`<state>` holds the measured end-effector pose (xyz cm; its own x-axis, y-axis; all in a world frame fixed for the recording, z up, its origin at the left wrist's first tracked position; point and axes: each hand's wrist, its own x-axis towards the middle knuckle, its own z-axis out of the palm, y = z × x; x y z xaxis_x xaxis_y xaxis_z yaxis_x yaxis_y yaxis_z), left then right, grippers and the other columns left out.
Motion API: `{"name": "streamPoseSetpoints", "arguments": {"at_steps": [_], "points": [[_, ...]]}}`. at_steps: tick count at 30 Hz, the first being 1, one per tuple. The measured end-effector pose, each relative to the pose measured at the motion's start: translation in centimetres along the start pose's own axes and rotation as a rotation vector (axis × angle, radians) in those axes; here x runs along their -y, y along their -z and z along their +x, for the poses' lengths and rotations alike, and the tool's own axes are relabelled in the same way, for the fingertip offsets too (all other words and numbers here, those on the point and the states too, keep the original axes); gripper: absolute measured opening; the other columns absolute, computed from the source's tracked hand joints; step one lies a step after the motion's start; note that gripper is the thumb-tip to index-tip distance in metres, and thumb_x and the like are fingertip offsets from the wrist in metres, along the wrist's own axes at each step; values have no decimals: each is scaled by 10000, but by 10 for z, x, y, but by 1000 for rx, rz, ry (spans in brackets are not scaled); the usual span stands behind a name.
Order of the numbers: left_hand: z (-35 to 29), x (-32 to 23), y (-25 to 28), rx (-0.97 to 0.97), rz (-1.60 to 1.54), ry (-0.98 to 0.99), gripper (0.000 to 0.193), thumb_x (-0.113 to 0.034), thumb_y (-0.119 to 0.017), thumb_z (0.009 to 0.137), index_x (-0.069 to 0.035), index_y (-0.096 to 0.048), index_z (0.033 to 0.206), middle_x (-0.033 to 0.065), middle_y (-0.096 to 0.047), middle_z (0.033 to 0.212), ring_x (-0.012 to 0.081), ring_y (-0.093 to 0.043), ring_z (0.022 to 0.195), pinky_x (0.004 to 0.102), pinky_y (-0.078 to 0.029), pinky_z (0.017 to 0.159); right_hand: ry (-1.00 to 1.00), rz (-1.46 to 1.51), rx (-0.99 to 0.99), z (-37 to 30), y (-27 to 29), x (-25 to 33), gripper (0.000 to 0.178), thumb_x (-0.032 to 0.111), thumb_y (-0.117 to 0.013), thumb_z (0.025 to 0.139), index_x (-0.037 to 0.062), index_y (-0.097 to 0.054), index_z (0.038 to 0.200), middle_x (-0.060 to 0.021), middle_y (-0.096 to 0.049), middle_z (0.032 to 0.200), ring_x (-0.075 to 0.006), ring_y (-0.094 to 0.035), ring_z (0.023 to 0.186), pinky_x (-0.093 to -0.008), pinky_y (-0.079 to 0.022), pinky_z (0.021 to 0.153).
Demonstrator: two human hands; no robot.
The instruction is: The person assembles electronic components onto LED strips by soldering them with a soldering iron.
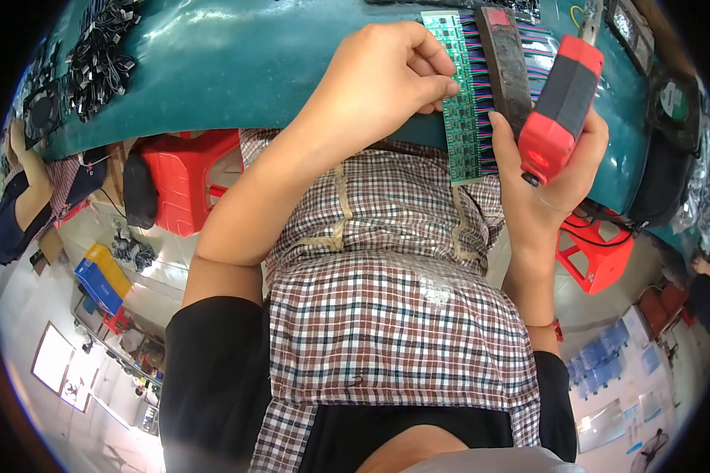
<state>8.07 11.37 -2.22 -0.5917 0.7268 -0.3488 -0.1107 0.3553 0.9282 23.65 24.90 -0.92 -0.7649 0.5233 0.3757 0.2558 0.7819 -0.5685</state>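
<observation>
A long green circuit board panel (465,126) lies at the table's edge, divided into several small sections. Coloured wires run from its right side beneath a dark, heavy-looking bar (506,67) with a red patch at its far end. My left hand (398,75) is closed at the panel's left edge, thumb and fingertips pinched on it; what is between the tips is partly hidden. Gripped in my right hand (556,169) is a red-and-black hand tool (564,102) with a metal shaft pointing away from me. It is held above the wires, right of the bar.
The green table mat (237,71) carries bundled black cables (102,59) at far left. A black fan (674,102) stands at the right. Red stools (183,181) are on both sides below the table. Another person's arm (31,177) shows at far left.
</observation>
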Motion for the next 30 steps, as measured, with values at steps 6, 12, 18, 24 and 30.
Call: {"name": "streamPoseSetpoints", "arguments": {"at_steps": [6,12,18,24,30], "points": [[-6,-31,9,18,268,-41,164,-64,-794,835,26,-686,919,80,-726,766,131,-705,669,258,-559,589,-16,-47,30,3,4,-1,636,81,-921,725,5,-530,1221,-56,-605,1057,-131,-601,887,-269,-503,792],[22,-53,37,-468,848,-700,136,-133,-726,818,-6,-725,869,167,-693,782,324,-689,756,400,-542,710,-299,360,-111,-5,21,5,416,-86,-764,840,-47,-577,1210,-74,-675,986,-143,-650,864,-273,-529,796],[58,-55,51,-292,1193,-563,121,-137,-733,751,-41,-735,826,179,-696,815,364,-687,826,466,-535,766,-377,374,-212,-11,51,19,371,-134,-696,865,-64,-565,1205,-98,-641,985,-160,-643,879,-307,-541,836],[63,-48,51,-339,1258,-531,98,-124,-677,791,-29,-689,771,179,-694,801,370,-684,811,465,-535,747,-440,400,-204,-30,71,13,370,-164,-616,894,-64,-537,1241,-112,-615,1069,-186,-643,902,-335,-553,849],[65,-40,40,-463,1046,-544,110,-110,-656,823,-5,-685,808,167,-685,760,329,-690,753,424,-540,701,-458,382,-133,-43,81,13,462,-149,-667,868,-14,-492,1273,-93,-591,1076,-137,-623,888,-275,-511,808]]}}
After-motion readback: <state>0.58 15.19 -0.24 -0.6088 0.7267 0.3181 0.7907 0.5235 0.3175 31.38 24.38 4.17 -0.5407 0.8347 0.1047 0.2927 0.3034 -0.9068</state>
